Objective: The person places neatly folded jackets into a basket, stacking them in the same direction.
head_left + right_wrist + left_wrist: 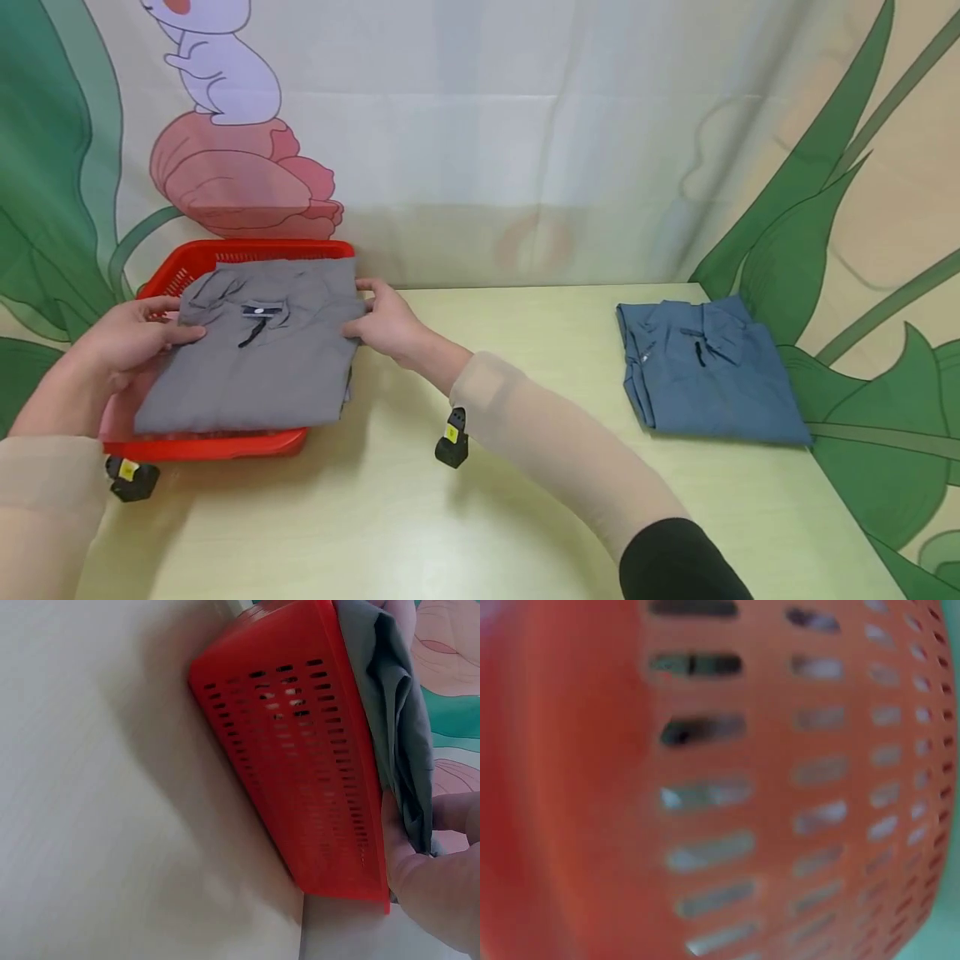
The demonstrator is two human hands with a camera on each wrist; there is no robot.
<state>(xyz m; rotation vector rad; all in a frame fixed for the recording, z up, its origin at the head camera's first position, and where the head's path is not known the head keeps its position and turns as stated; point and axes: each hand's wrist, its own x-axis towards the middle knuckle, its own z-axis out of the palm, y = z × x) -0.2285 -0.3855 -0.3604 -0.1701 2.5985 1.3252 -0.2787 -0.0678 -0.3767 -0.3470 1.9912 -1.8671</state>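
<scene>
Over on the left of the desk (510,517), I see the person's left hand (127,346) and right hand (392,327) set well apart, each pinching one side edge of a folded grey shirt (255,375). The shirt lies flat over the mouth of a red basket (217,447), covering most of it. Well off to the right, a folded blue shirt (720,392) rests on the desk.

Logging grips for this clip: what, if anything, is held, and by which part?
The folded gray shirt, by its side edges: the left hand grips the left edge, the right hand the right edge.
</scene>
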